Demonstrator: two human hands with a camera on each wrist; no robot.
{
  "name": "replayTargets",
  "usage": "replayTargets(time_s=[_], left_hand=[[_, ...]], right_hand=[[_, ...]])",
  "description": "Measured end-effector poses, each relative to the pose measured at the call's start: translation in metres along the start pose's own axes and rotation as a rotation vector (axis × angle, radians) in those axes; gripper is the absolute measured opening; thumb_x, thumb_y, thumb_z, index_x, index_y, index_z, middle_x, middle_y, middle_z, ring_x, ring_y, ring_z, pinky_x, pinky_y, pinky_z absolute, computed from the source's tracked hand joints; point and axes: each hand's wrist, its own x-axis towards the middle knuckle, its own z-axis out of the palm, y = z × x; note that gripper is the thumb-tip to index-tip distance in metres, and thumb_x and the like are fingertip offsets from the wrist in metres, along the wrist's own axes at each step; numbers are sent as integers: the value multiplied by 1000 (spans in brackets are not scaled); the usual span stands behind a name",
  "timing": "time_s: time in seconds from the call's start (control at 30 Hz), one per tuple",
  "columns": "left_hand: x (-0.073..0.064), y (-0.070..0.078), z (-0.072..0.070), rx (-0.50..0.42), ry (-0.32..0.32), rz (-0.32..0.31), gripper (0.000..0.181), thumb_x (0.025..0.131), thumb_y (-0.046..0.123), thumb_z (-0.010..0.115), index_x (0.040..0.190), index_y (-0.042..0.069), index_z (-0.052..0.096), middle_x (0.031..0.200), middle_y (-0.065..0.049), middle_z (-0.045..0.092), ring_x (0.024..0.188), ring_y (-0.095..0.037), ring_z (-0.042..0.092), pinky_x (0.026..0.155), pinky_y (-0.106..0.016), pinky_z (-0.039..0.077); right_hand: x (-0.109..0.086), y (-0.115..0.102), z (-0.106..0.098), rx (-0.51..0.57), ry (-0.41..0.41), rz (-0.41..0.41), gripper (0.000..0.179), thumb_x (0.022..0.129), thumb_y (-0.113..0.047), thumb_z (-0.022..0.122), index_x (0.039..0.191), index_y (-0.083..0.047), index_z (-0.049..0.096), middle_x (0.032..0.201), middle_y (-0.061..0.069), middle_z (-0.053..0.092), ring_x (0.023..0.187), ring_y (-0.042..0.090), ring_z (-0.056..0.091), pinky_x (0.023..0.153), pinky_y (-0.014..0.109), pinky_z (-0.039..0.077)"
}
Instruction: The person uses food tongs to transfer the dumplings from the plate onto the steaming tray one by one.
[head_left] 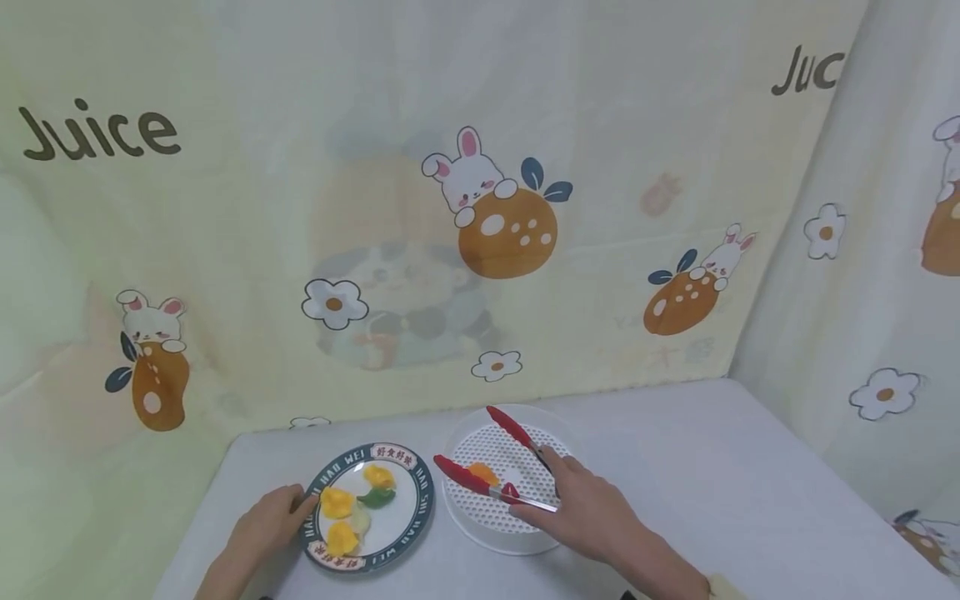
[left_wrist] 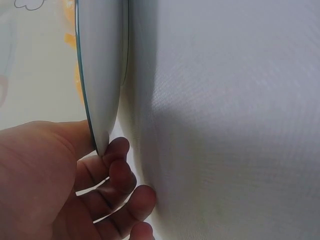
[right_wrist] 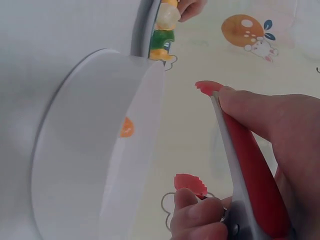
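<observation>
My left hand holds the left rim of a round plate with a dark patterned border. Thumb above and fingertips beneath pinch the edge in the left wrist view. On the plate lie several yellow pieces, a green leaf-like piece and a pale piece. My right hand grips red-tipped metal tongs, their arms spread apart with nothing between the tips. These tips hang over a white round perforated basket. An orange piece and a small red piece show inside it, partly hidden by the tongs.
Plate and basket stand side by side on a table with a white cloth. Behind the table hangs a printed curtain with rabbits and fruit. Another curtain closes off the right side.
</observation>
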Motion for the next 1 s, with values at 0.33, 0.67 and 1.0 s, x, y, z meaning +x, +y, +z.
replayTargets(time_s=[0.33, 0.67, 1.0], left_hand=[[-1, -2, 1, 9, 10, 3, 31, 103, 34, 54, 84, 10, 58, 72, -3, 53, 68, -16, 48, 60, -30, 40], [0, -2, 1, 0, -1, -2, 31, 103, 34, 54, 85, 10, 58, 72, -3, 53, 68, -16, 48, 60, -30, 40], [-2, -1, 0, -3, 2, -1, 31, 103, 34, 54, 84, 10, 58, 72, -3, 53, 68, -16, 48, 60, -30, 39]], right_hand=[[-1, -11, 4, 23, -23, 7, 106, 67, -76, 74, 151, -20, 42, 144, 13, 55, 117, 34, 60, 82, 53, 58], [-3, -18, 12, 21, -33, -30, 106, 65, -77, 75, 150, -21, 44, 144, 11, 55, 118, 32, 60, 84, 55, 58], [-4, -29, 18, 32, -59, -70, 103, 67, -73, 76, 150, -22, 43, 144, 11, 56, 116, 30, 60, 85, 56, 57]])
